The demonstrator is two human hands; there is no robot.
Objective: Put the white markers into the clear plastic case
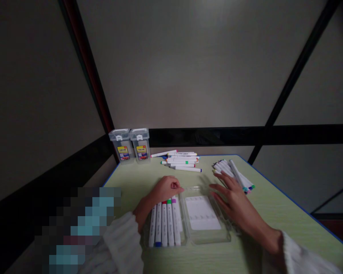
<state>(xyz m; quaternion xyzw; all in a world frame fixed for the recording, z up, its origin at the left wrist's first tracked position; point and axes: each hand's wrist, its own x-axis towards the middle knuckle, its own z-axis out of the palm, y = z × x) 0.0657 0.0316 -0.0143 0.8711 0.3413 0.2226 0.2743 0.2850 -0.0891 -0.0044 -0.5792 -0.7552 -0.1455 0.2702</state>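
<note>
**penfan22:** Looking at a clear plastic case [208, 238], glossy and rectangular, lying open near the front of a pale green wood-grain table [274, 213]. Left half packed with slim white markers [164, 224], coloured caps in a neat row. Right half bare apart from a white label [202, 213].

**deskrat:** And the hands?

**penfan22:** Curled-up left hand [167, 189], fingertips together right at the far cap ends. Can't tell whether pinching one. Flat right hand [231, 198], fingers spread apart, over the case's right edge, touching a loose heap of markers [234, 171] on the right.

**deskrat:** Further back?

**penfan22:** Another scattered marker pile [181, 160] far middle, plus two boxy translucent grey tubs [131, 144] far left, yellow stickers on front.
</note>
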